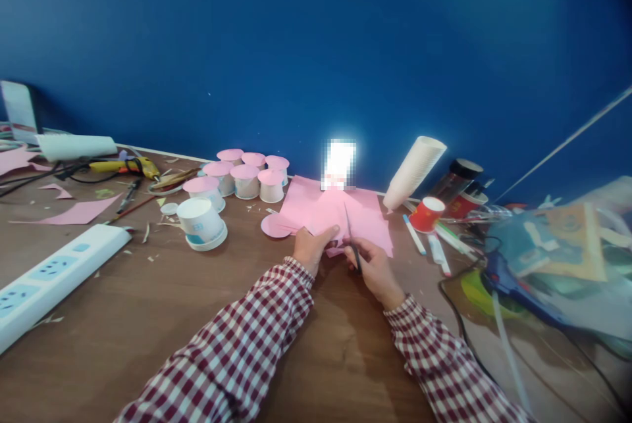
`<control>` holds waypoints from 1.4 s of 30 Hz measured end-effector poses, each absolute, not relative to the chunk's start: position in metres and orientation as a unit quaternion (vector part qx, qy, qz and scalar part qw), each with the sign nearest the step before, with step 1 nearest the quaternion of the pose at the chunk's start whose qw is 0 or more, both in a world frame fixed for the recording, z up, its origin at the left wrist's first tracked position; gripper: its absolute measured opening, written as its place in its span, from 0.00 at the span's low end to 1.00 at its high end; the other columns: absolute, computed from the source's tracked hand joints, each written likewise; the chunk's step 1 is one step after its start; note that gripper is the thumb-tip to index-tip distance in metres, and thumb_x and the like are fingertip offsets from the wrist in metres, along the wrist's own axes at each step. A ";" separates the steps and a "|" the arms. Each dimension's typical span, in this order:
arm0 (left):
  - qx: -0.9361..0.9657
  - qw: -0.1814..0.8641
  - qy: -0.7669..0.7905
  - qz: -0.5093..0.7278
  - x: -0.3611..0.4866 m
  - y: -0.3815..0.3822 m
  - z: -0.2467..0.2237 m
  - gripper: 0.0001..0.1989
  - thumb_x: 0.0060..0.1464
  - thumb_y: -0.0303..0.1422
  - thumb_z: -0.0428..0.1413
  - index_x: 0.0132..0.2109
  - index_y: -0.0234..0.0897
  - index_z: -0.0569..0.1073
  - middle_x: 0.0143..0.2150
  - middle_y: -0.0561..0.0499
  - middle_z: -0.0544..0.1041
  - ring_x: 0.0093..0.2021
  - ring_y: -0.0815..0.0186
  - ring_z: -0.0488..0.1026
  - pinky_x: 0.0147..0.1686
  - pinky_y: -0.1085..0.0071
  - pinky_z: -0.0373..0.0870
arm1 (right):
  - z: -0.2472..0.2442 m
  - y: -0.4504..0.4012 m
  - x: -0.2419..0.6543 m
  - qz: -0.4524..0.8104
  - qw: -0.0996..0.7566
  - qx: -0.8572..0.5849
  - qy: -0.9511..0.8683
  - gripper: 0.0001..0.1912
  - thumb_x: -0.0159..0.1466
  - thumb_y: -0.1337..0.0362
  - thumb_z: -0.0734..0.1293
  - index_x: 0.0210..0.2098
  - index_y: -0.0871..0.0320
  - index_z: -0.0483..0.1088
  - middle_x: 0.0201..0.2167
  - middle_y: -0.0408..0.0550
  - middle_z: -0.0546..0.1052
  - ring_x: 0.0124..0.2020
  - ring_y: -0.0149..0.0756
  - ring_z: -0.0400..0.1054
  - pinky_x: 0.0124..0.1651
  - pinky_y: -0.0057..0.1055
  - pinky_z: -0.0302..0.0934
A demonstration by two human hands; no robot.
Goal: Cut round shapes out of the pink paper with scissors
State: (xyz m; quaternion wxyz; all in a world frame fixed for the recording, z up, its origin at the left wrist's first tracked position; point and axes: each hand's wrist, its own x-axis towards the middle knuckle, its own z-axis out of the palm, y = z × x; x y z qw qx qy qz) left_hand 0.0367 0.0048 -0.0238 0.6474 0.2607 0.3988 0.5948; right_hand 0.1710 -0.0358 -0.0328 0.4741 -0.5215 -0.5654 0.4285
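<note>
My left hand point(312, 250) pinches a piece of pink paper point(326, 212) between thumb and fingers. In my right hand point(376, 270) is a pair of scissors point(347, 220), its narrow blades pointing up and away over the paper. Its handles are partly hidden by my fingers. More pink sheets lie flat beneath and behind both hands, so the held piece's outline is hard to make out. Left of my left hand lies a pink paper circle point(276, 225). Several paper cups topped with pink discs point(245, 173) stand farther left, near a cup point(201, 218) without a disc.
A glaring phone-like screen point(338, 163) stands behind the paper. To the right are a leaning stack of cups point(415, 172), a red cup point(427, 214), markers point(415, 235) and a blue glue gun point(513, 288). Leftward lie a power strip point(64, 268) and a yellow glue gun point(126, 166).
</note>
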 end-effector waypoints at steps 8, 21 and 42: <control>0.251 0.640 0.409 0.600 0.036 0.002 -0.015 0.17 0.29 0.31 0.69 0.29 0.26 0.74 0.23 0.48 0.75 0.21 0.69 0.71 0.20 0.74 0.70 | -0.036 -0.035 0.171 0.438 0.479 -0.509 -0.565 0.22 0.57 0.52 0.69 0.43 0.63 0.73 0.20 0.39 0.64 0.21 0.28 0.58 0.22 0.25 0.55; 0.253 0.640 0.407 0.601 0.036 0.004 -0.018 0.18 0.30 0.31 0.69 0.31 0.27 0.75 0.25 0.48 0.76 0.22 0.69 0.72 0.22 0.73 0.70 | -0.033 -0.036 0.171 0.434 0.479 -0.518 -0.560 0.22 0.56 0.52 0.70 0.43 0.63 0.73 0.20 0.40 0.66 0.20 0.28 0.59 0.22 0.25 0.56; 0.240 0.637 0.416 0.603 0.035 0.004 -0.015 0.17 0.30 0.29 0.69 0.31 0.28 0.75 0.25 0.48 0.77 0.23 0.68 0.73 0.22 0.74 0.70 | -0.030 -0.036 0.170 0.437 0.473 -0.519 -0.562 0.22 0.56 0.53 0.69 0.43 0.63 0.73 0.18 0.39 0.65 0.20 0.28 0.59 0.22 0.25 0.56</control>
